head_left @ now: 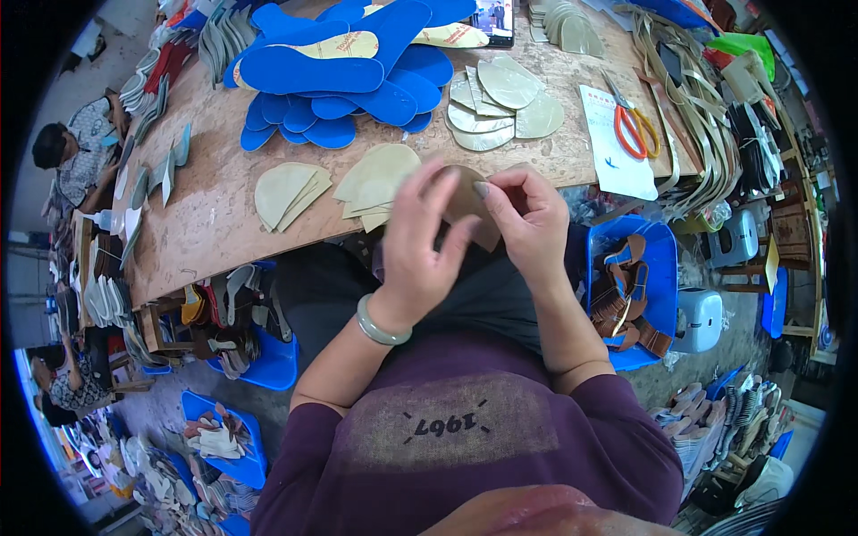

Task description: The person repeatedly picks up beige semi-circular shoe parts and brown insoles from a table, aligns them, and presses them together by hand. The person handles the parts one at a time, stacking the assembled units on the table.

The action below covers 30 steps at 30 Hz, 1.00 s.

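Note:
Over the table's near edge, my right hand (532, 214) pinches a brown rounded piece of sheet material (468, 201) between thumb and fingers. My left hand (416, 241), slightly blurred, is beside that piece with its fingers apart; whether the fingertips touch it I cannot tell. A bangle circles my left wrist. Just beyond my hands lie a pile of pale beige half-oval pieces (380, 174) and a second such pile (288, 192) to its left. Farther back rests a group of glossy cream half-oval pieces (505, 98).
Blue insoles (313, 76) are heaped on the wooden table (214, 232), near a phone (496, 22). Orange-handled scissors (635, 129) lie on white paper (608, 170) at right. A blue bin (657, 268) of brown straps stands beside my right arm. Other people sit at far left.

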{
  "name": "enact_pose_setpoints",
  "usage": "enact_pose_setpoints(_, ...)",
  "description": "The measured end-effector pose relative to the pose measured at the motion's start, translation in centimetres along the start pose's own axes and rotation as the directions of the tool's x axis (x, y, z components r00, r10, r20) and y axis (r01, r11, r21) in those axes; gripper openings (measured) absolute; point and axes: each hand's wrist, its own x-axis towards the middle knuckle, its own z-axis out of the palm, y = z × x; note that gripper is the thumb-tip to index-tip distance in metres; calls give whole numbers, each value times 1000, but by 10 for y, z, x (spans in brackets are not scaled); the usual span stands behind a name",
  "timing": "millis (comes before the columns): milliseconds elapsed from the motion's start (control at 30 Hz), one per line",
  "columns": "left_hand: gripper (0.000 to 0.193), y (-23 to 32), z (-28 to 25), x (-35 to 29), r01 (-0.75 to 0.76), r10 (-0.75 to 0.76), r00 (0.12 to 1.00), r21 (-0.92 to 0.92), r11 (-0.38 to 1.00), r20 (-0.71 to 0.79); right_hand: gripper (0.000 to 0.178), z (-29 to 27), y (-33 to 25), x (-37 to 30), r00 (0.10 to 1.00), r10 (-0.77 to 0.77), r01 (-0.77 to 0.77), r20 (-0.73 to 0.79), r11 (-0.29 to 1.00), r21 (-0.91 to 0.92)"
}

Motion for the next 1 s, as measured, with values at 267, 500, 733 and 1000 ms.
enact_pose_setpoints(267, 62, 4, -5, -8, 395, -244, 888, -377, 838, 389, 10, -6, 0, 3, 937, 146, -273, 319, 875, 401)
enact_pose_setpoints(500, 61, -3, 0, -2, 33, -15, 968, -65, 997, 252, 7, -2, 2, -5, 985, 25, -66, 171, 968, 241)
enact_pose_setpoints(733, 40, 4, -2, -7, 28, -29, 999, -18, 999, -24, 7, 14, -2, -4, 991, -117, 90, 66, 943, 321)
enact_pose_setpoints(1000, 29, -7, 5, -20, 364, -373, 927, -294, 884, 27, 5, 13, 5, -3, 977, 107, -114, 187, 993, 27)
